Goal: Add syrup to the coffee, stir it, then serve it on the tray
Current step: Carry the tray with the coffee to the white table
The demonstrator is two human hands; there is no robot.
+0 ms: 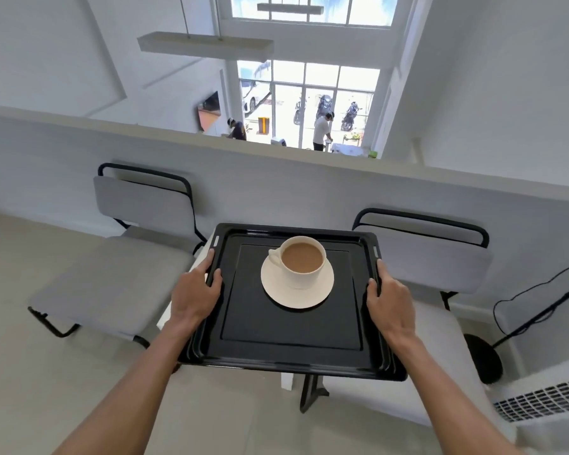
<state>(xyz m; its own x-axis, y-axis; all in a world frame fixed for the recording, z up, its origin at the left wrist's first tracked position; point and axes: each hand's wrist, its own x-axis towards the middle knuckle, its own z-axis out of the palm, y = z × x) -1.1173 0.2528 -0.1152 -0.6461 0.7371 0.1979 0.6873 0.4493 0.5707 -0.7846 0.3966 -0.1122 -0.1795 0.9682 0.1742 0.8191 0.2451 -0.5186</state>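
A black rectangular tray (293,326) is held level in front of me. My left hand (196,292) grips its left rim and my right hand (390,298) grips its right rim, thumbs on top. Toward the far half of the tray stands a white cup (304,257) of milky brown coffee on a white saucer (298,295), handle pointing left. No syrup or stirrer is in sight.
Two grey cushioned chairs with black frames stand beyond the tray, one at the left (119,257) and one at the right (440,254), against a low white wall (276,178). A small white table edge and black leg (311,392) show beneath the tray. Cables and a black round base (483,359) lie right.
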